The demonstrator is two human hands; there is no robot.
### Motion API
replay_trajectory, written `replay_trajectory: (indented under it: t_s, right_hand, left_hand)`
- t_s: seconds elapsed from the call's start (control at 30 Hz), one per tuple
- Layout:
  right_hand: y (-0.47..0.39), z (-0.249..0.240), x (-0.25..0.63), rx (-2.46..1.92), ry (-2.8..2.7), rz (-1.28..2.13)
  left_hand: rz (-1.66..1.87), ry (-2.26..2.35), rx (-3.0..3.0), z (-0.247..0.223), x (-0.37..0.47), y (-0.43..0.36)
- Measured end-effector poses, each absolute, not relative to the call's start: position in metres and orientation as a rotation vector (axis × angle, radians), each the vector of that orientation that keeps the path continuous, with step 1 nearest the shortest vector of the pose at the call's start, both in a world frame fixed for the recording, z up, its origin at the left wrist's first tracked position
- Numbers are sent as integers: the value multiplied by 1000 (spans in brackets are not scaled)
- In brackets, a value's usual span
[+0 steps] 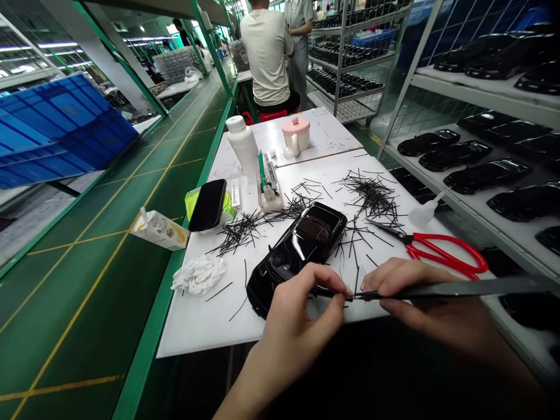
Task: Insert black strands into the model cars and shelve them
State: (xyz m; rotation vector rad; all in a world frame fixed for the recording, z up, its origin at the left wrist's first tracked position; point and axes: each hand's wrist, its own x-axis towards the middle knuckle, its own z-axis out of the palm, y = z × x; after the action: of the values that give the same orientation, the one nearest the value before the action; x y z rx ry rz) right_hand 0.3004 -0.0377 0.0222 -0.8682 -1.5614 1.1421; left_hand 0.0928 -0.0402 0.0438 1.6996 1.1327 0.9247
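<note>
Two things are pinched: dark piece in left hand, tweezers in right hand.

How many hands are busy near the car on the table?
2. The left hand is at the near side of the car; the right hand is farther right, holding a long tool.

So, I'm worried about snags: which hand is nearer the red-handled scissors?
Right. The right hand sits just this side of the scissors; the left hand is farther off to their left, by the black toy car.
</note>
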Motion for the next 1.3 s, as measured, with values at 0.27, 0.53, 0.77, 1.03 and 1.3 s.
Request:
replay_trajectory:
  t_s: [0.27,0.53,0.77,1.03,1.3]
  right_hand:
    - [-43,19,314,-908,-1491,925]
    - [-42,19,310,-940,-1331,1014]
    - [-39,10,310,-794,-1427,1072]
    - [-39,7,306,-804,-1481,1027]
    - [-40,2,304,-802,-1528,1058]
  left_hand:
    - [1042,1339,1766,35,78,-35]
    - [965,1165,1588,39,95,-39]
    - [967,1159,1508,42,106,-40]
    - [957,1102,1403,41,110,-40]
    - [999,1101,1540,35,111,-43]
